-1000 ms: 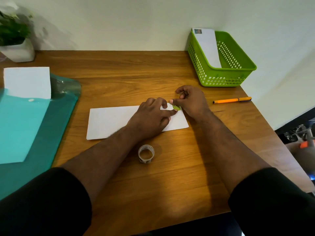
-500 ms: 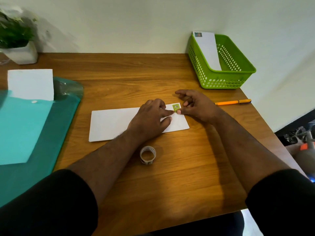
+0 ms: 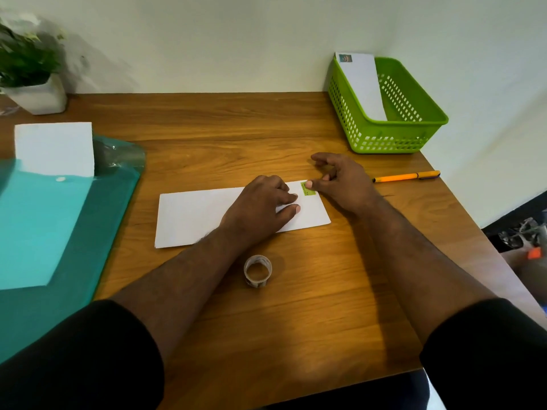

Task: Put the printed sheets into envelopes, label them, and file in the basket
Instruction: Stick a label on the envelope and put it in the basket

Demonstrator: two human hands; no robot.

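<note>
White envelope, green corner label

A single head-worn wide-angle camera is looking forward and steeply down over the brown wooden desk. It is sitting close above the desk's near edge, with both black-sleeved forearms reaching away from the lens, and is facing the pale wall behind the desk. The wide lens is bending the desk's edges outward. With only one view, no overlap exists.
</note>
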